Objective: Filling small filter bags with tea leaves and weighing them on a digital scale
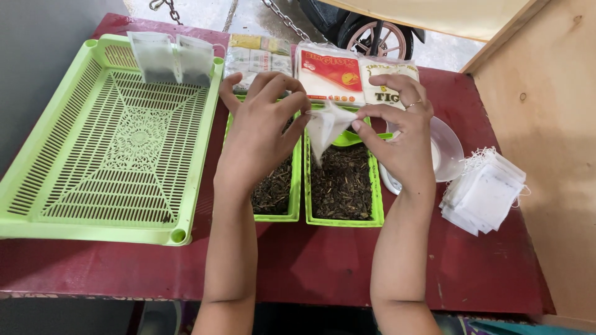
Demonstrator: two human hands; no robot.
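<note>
Starting from the largest item, the red table (323, 260) is being used as the work surface, and the big green perforated tray (112, 149) is lying on its left part with two filled sachets (174, 59) leaning against the far rim; these could slide flat if the tray is being knocked by a forearm. Two narrow green bins of dark dried leaf (340, 183) are being kept side by side at the centre, and loose leaf is likely to be scattered onto the table if a filter bag is being tipped beyond the bin walls. Printed packets (329, 74) are being stored behind the bins. A stack of empty white filter bags (487, 192) is sitting near the right table edge, where it could be brushed off by the right elbow. A small white filter bag (326, 127) is being held above the right-hand bin, pinched at its left side by the left hand (257, 142) and at its right side by the right hand (403, 133); the thin paper could be torn if the mouth is being pulled apart too hard.
</note>
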